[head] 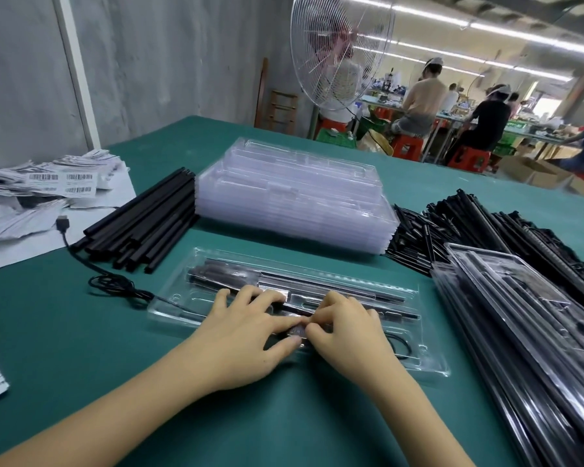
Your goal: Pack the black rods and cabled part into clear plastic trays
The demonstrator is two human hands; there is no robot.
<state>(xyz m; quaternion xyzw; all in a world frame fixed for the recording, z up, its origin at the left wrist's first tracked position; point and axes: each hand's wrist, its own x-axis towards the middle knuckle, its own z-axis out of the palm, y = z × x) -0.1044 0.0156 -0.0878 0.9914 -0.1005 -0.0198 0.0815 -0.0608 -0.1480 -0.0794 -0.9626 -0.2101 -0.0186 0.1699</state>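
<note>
Both hands meet over the near channel of a clear tray (176, 299). The left hand (246, 335) pinches the small dark block of the cabled part (297, 330) between thumb and forefinger, and the right hand (348, 338) curls its fingertips onto the same block from the other side. Black rods (284, 281) lie in the tray's far channels. The cable (115, 281) trails off the tray's left end across the green table (81, 365) to a plug (62, 224) — not yet tucked in.

By my reading the rods are seated and the block is being pressed into its pocket. Next, the loose cable needs gathering into the tray — gently, so the block stays put.

Further out sit a loose rod pile (142, 227), a stack of empty trays (294, 193) and filled trays (520, 332) at right.
</note>
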